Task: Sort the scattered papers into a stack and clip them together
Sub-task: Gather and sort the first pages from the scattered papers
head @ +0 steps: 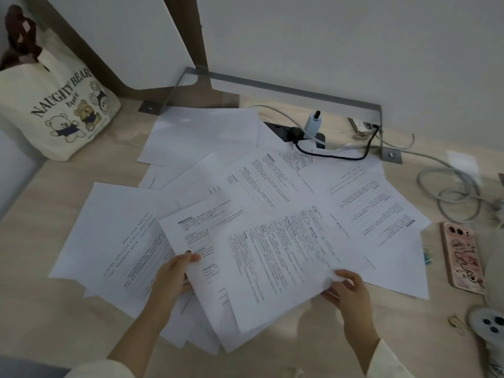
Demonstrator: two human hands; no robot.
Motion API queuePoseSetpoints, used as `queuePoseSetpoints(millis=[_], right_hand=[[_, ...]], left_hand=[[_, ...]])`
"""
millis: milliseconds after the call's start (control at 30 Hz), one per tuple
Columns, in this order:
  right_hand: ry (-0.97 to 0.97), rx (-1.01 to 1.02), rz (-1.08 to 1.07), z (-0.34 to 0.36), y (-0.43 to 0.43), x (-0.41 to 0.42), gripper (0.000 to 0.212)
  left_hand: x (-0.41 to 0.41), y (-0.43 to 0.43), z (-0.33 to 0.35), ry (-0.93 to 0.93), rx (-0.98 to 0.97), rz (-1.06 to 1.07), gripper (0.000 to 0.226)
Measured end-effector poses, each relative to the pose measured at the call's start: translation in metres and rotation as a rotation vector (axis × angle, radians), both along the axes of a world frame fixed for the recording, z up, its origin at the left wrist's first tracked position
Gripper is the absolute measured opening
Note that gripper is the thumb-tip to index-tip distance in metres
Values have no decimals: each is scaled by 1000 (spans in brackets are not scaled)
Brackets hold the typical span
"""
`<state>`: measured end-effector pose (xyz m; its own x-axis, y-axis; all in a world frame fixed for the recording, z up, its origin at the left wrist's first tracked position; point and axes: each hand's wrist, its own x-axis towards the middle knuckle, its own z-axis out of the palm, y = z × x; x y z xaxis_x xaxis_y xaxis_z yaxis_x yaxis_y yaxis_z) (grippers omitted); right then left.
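Note:
Several printed white papers (261, 184) lie scattered and overlapping on a light wooden desk (54, 317). A loose bunch of sheets (267, 268) is lifted at the front centre. My left hand (174, 276) grips the bunch's left edge, thumb on top. My right hand (346, 290) pinches its lower right edge, thumb on top and fingers under. More sheets lie flat at the left (114, 236), at the back (201, 135) and at the right (381, 203). A small teal clip (426, 256) peeks out beside the right-hand papers.
A cream tote bag (57, 105) stands at the back left. A power strip with plugs and cables (302, 132) sits behind the papers, under a metal bracket (286, 91). A coiled grey cable (452, 195), a pink phone (462, 255) and a white controller (488, 323) lie on the right.

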<state>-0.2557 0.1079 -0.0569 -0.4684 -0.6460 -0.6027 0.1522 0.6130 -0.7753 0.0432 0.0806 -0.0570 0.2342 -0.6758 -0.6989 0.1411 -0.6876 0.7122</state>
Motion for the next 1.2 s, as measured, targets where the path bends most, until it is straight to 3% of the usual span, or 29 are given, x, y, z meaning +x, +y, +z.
queuePoseSetpoints(millis=[233, 467, 800, 867, 933, 1067, 1200], right_hand=[[284, 33, 418, 4, -25, -18, 24], [513, -140, 789, -3, -78, 35, 20], [508, -152, 989, -3, -134, 102, 36], [473, -111, 896, -9, -140, 102, 36], [375, -23, 666, -12, -147, 96, 33], [-63, 231, 47, -4, -155, 82, 12], [-272, 301, -164, 5, -155, 81, 10]], left_hand=[[8, 0, -5, -70, 7, -64, 18], [3, 3, -9, -117, 42, -169, 16], [12, 5, -17, -161, 5, -290, 11], [16, 4, -22, -200, -24, -274, 20], [21, 0, -24, -275, -76, -219, 21], [36, -12, -24, -443, -160, -140, 29], [47, -21, -32, -534, -99, -260, 41]])
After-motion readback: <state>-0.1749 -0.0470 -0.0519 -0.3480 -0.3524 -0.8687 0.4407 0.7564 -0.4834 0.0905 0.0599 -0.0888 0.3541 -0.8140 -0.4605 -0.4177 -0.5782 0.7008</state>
